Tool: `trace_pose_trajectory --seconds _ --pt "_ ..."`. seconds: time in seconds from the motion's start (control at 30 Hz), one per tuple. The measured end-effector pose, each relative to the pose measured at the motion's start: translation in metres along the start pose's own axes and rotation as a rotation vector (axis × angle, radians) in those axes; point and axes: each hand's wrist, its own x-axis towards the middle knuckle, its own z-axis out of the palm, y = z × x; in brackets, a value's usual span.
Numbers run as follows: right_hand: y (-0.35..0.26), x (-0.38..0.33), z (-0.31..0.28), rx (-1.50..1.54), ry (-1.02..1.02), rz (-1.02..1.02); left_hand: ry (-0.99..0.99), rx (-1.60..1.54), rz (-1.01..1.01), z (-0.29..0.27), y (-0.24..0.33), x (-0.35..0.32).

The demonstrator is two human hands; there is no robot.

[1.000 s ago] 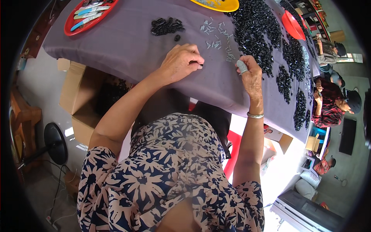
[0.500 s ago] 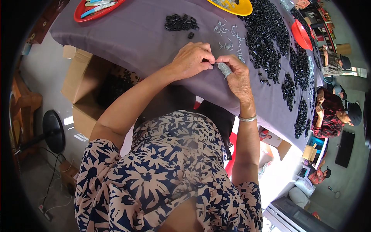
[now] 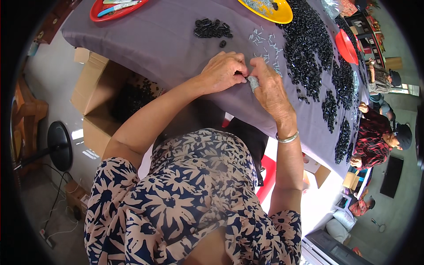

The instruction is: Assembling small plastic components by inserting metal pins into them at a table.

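My two hands meet just above the near part of the cloth-covered table. My left hand (image 3: 224,73) is closed in a pinch on a small black piece (image 3: 246,78), mostly hidden by the fingertips. Against it, my right hand (image 3: 271,88) has its fingers curled together, and what they hold is hidden. A grey wrap (image 3: 253,83) covers its thumb. Beyond my left hand lie a small heap of black pieces (image 3: 213,29) and one loose black piece (image 3: 222,44). Small clear or silvery pins (image 3: 267,46) are scattered beyond my right hand.
Large heaps of black pieces (image 3: 309,55) cover the table's right side. A yellow tray (image 3: 286,18) holds more pins; a red tray (image 3: 118,14) holds blue and white handled tools. A red bowl (image 3: 346,46) stands farther right. Left below is an open cardboard box (image 3: 90,84). Co-workers (image 3: 375,137) sit at right.
My right hand has turned, its back now facing up more, and its fingers have curled over the left fingertips. My left hand stays in its pinch. The view has shifted slightly.
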Motion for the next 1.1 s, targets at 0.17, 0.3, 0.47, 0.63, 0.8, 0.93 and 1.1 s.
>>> trace_pose_trajectory --seconds 0.17,0.3,0.47,0.63,0.8,0.93,1.1 --pt "-0.019 0.016 -0.008 -0.191 -0.097 -0.094 0.036 -0.022 0.025 0.004 -0.003 0.002" --pt "-0.027 0.021 -0.001 -0.329 -0.153 -0.071 0.053 -0.031 -0.024 0.002 0.0 0.003" --pt "-0.015 0.015 -0.006 -0.107 -0.139 0.066 0.05 -0.038 -0.009 0.003 -0.002 0.001" --pt "-0.004 0.004 -0.012 0.183 -0.072 0.339 0.007 -0.017 -0.03 0.001 -0.001 0.001" --pt "0.021 -0.018 0.0 0.538 0.25 0.45 0.004 -0.049 -0.039 -0.002 0.004 0.002" --pt "0.023 -0.032 0.018 0.573 0.188 0.548 0.017 -0.041 -0.021 -0.001 0.001 0.001" --pt "0.015 -0.031 0.038 0.647 0.292 0.394 0.005 -0.016 -0.026 0.001 0.003 0.003"
